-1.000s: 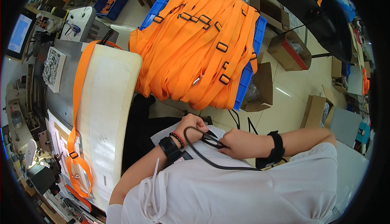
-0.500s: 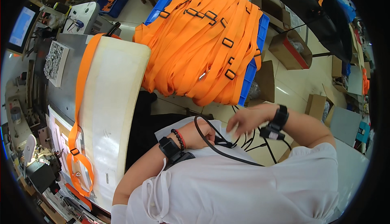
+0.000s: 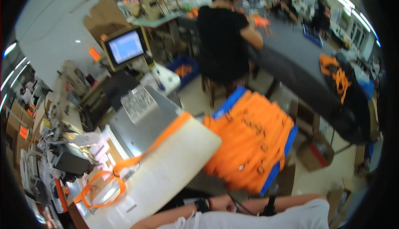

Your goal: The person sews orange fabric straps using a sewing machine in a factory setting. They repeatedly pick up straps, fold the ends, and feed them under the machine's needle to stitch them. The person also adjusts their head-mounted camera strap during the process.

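Orange straps [image 3: 249, 146] were piled at twelve o'clock of the left hand [image 3: 223, 203]; its grip and the right hand's [image 3: 249, 206] could not be told.

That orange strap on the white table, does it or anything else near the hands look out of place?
Nothing looks damaged or spilled. The orange strap lies slack and diagonal across the white table, ending in a loose loop near the sewing machine. The heap of straps overflows its blue bin. The left hand is at the picture's lower edge; the right is hidden.
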A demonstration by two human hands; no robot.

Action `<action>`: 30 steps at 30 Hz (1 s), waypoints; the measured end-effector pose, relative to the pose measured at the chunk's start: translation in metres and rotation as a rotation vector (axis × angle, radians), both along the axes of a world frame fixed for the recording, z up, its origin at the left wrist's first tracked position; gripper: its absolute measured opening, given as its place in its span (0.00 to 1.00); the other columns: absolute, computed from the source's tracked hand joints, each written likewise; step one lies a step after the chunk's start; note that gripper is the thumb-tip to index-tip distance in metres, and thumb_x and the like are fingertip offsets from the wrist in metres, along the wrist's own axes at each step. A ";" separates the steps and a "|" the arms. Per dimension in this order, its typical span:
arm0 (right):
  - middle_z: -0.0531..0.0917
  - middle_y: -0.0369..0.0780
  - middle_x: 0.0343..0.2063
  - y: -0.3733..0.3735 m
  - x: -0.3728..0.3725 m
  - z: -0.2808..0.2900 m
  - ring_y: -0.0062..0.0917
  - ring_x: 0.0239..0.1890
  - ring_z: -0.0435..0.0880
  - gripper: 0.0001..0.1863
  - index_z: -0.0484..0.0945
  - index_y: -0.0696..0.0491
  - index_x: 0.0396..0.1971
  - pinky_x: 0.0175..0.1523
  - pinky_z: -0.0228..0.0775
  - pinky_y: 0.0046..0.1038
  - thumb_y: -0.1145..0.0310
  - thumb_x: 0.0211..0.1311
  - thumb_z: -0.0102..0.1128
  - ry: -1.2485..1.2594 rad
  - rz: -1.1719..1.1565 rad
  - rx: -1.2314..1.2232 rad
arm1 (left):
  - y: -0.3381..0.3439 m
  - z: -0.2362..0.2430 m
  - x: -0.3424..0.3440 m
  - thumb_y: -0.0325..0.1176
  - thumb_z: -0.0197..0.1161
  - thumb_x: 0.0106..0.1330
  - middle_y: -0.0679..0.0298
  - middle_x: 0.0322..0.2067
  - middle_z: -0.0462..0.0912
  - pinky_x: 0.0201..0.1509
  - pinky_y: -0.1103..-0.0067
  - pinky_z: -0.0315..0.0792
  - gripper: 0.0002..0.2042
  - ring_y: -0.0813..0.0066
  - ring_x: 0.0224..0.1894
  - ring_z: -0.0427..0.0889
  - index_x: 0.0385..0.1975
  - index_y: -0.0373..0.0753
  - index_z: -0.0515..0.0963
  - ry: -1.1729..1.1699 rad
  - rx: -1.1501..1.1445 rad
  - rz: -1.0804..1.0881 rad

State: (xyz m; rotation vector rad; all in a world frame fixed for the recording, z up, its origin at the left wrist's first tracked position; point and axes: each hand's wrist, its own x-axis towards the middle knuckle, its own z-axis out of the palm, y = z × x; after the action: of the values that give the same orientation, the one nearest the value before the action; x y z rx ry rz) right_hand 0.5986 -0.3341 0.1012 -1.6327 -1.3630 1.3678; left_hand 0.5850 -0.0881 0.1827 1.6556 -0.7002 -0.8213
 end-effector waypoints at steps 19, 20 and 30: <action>0.84 0.49 0.29 0.144 0.122 0.186 0.41 0.32 0.84 0.09 0.79 0.57 0.34 0.38 0.74 0.36 0.67 0.58 0.58 -0.092 0.002 -0.261 | 0.112 0.026 -0.016 0.33 0.61 0.63 0.59 0.29 0.83 0.38 0.73 0.74 0.08 0.68 0.33 0.81 0.36 0.37 0.82 0.312 -0.071 0.642; 0.84 0.49 0.29 0.146 0.121 0.187 0.40 0.32 0.84 0.09 0.79 0.57 0.34 0.38 0.74 0.36 0.67 0.58 0.59 -0.093 0.009 -0.261 | 0.121 0.027 -0.026 0.33 0.61 0.64 0.59 0.29 0.82 0.38 0.73 0.73 0.08 0.68 0.33 0.81 0.36 0.37 0.82 0.338 -0.084 0.700; 0.84 0.48 0.31 0.170 0.111 0.203 0.38 0.34 0.84 0.10 0.79 0.57 0.35 0.39 0.74 0.35 0.67 0.59 0.59 -0.118 0.128 -0.240 | 0.188 0.043 -0.229 0.29 0.59 0.66 0.58 0.31 0.80 0.40 0.71 0.72 0.07 0.62 0.36 0.80 0.40 0.36 0.81 0.778 -0.299 1.326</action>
State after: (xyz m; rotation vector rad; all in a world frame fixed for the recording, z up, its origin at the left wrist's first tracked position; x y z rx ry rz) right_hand 0.7097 -0.1640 0.3038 -1.8338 -1.4367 1.5829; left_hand 0.3561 0.0997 0.2256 1.0247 0.7614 -0.2635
